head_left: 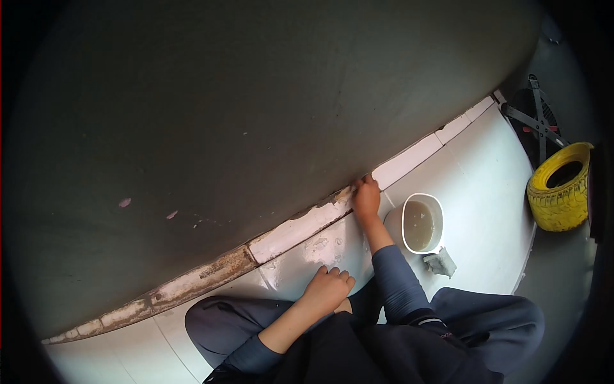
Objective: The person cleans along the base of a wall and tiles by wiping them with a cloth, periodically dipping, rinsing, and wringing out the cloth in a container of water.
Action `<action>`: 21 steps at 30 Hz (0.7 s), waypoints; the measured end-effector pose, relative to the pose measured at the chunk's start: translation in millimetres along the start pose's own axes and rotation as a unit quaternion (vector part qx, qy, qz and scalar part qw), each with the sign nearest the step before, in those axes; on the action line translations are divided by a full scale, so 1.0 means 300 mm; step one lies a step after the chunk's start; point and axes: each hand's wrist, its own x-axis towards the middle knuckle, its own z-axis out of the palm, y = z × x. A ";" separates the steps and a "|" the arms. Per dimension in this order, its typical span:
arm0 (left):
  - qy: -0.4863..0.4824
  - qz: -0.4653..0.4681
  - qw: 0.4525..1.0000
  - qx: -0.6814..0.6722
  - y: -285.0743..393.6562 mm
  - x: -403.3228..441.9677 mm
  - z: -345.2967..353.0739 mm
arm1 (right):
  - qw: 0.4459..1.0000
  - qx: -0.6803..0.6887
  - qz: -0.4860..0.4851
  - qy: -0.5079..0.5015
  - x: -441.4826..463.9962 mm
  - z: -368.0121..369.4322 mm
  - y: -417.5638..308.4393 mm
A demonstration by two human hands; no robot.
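My right hand [366,200] is closed against the top edge of the low tiled skirting [300,230], at the foot of a dark wall. Its fingertips touch a spot where the white surface is chipped; anything they pinch is too small to make out. My left hand [330,289] rests near my knee, its fingers curled, and what they may hold is hidden. Just right of my right forearm stands a white container [394,223] of cloudy liquid. A grey crumpled cloth [441,263] lies beside it on the white tiled floor [470,211].
A yellow tyre [558,203] lies at the far right, below a black folding frame [542,127]. The dark wall [192,128] fills the upper left and carries a few pinkish flecks. To the left, the skirting is brown and bare in places. My crossed legs frame the bottom.
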 end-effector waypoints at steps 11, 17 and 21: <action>-0.008 -0.014 1.000 -0.011 -0.012 -0.015 0.000 | 0.999 -0.003 -0.004 -0.049 0.016 -0.016 0.015; -0.028 -0.010 0.999 -0.026 0.002 0.009 0.012 | 0.995 0.061 -0.052 -0.052 -0.054 -0.038 -0.051; -0.039 -0.024 0.999 -0.020 -0.016 -0.013 0.022 | 0.997 0.012 -0.019 -0.078 0.006 -0.086 0.017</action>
